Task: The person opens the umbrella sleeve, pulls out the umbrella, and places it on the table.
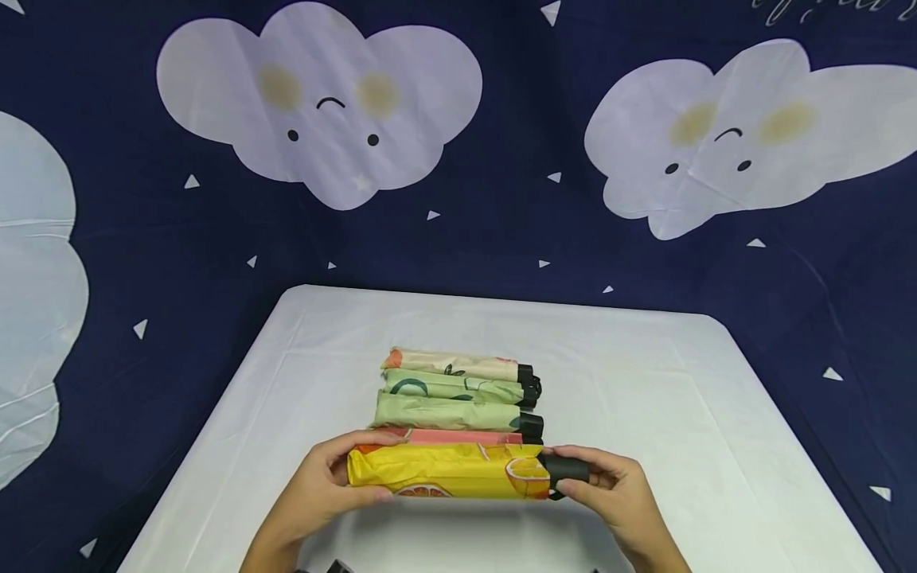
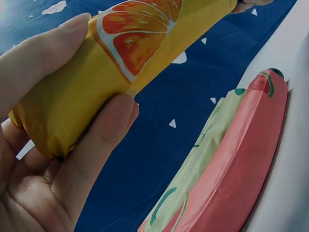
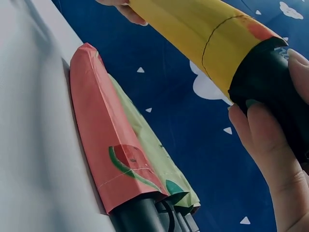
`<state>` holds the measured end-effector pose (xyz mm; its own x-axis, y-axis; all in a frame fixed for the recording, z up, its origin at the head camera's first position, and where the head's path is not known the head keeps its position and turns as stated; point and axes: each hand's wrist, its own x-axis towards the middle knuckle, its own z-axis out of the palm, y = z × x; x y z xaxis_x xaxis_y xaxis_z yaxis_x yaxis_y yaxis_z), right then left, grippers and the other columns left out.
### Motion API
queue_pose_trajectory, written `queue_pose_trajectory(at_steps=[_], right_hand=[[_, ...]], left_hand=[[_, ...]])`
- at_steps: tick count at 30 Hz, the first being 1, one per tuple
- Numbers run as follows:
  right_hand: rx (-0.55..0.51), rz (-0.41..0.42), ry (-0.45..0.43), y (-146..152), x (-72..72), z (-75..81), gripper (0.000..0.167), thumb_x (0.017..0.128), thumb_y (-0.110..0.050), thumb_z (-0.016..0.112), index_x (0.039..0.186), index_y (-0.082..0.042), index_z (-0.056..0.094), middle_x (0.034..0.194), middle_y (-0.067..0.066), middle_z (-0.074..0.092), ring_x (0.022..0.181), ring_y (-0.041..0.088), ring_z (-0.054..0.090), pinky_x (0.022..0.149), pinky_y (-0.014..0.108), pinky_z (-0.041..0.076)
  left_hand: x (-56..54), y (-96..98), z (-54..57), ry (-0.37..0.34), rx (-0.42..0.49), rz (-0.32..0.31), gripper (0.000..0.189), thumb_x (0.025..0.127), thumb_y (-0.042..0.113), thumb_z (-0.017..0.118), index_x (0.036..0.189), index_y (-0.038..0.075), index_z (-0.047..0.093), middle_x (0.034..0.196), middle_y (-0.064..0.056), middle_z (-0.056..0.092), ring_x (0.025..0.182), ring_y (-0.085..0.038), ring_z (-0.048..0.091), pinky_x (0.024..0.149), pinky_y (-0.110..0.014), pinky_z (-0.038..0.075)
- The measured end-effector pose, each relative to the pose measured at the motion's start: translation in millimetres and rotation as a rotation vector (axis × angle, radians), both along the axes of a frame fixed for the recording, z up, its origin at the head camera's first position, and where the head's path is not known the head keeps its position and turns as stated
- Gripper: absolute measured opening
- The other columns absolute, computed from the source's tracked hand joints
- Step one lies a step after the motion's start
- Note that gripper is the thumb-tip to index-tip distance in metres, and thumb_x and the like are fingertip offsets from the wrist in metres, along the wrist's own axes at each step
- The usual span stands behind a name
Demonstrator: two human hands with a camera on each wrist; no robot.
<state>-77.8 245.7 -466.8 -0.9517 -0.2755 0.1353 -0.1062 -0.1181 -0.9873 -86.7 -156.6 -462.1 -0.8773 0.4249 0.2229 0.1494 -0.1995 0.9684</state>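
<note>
A folded umbrella in a yellow sleeve with orange slices (image 1: 458, 469) is held level above the table between both hands. My left hand (image 1: 322, 477) grips its sleeved end, thumb on one side and fingers on the other. At the opposite end, my right hand (image 1: 609, 485) pinches the black handle (image 3: 270, 82). Just behind it lies a pink watermelon-print umbrella (image 2: 241, 150), mostly hidden in the head view. Beyond that, two pale green umbrellas (image 1: 451, 411) and a cream one (image 1: 458, 363) lie side by side, black handles to the right.
The table has a white cover (image 1: 645, 382) with rounded far corners. Behind it hangs a dark blue cloth (image 1: 501, 239) with clouds and small white triangles. Small dark objects (image 1: 340, 567) show at the near edge, too cut off to identify.
</note>
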Motion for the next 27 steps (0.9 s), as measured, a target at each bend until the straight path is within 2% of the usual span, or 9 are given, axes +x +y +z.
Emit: queue_pose_trajectory(at_steps=[2,12,18,25,27], right_hand=[[0.000,-0.005,-0.007,1.9,0.5,0.2,0.040,0.090,0.013,0.068,0.129,0.014,0.061,0.126,0.015,0.070,0.110,0.028,0.070,0.085,0.037,0.060],[0.012,-0.020,-0.008,17.8,3.8,0.5,0.038,0.094,0.010,0.066,0.130,0.015,0.058,0.129,0.018,0.068,0.116,0.031,0.067,0.088,0.038,0.059],[0.016,-0.033,-0.010,24.5,6.4,-0.1,0.039,0.094,0.010,0.065,0.131,0.018,0.055,0.129,0.016,0.069,0.115,0.031,0.067,0.087,0.040,0.059],[0.027,-0.057,0.017,32.5,9.1,0.6,0.038,0.093,0.012,0.065,0.130,0.018,0.056,0.128,0.015,0.069,0.116,0.029,0.067,0.085,0.040,0.060],[0.034,-0.065,0.029,36.0,9.6,1.9,0.038,0.093,0.013,0.064,0.130,0.019,0.056,0.127,0.015,0.070,0.115,0.030,0.067,0.085,0.040,0.060]], left_hand=[[0.1,-0.7,0.9,0.011,0.000,-0.001,0.056,0.081,-0.011,0.080,0.134,-0.006,0.060,0.142,-0.023,0.055,0.117,-0.026,0.063,0.092,-0.037,0.058],[-0.4,-14.5,2.0,0.088,0.053,-0.044,0.055,0.085,-0.017,0.072,0.137,-0.012,0.054,0.142,-0.025,0.056,0.117,-0.025,0.064,0.092,-0.037,0.058],[3.8,-25.3,-1.8,0.093,0.065,-0.025,0.055,0.085,-0.020,0.069,0.137,-0.014,0.052,0.141,-0.022,0.058,0.115,-0.022,0.065,0.091,-0.037,0.058],[7.6,-35.8,-4.0,0.062,0.060,0.026,0.053,0.085,-0.019,0.070,0.135,-0.014,0.054,0.139,-0.015,0.061,0.114,-0.020,0.065,0.090,-0.034,0.058],[7.6,-38.2,-4.7,0.066,0.070,0.021,0.053,0.085,-0.020,0.069,0.135,-0.016,0.052,0.138,-0.015,0.061,0.116,-0.020,0.065,0.091,-0.034,0.058]])
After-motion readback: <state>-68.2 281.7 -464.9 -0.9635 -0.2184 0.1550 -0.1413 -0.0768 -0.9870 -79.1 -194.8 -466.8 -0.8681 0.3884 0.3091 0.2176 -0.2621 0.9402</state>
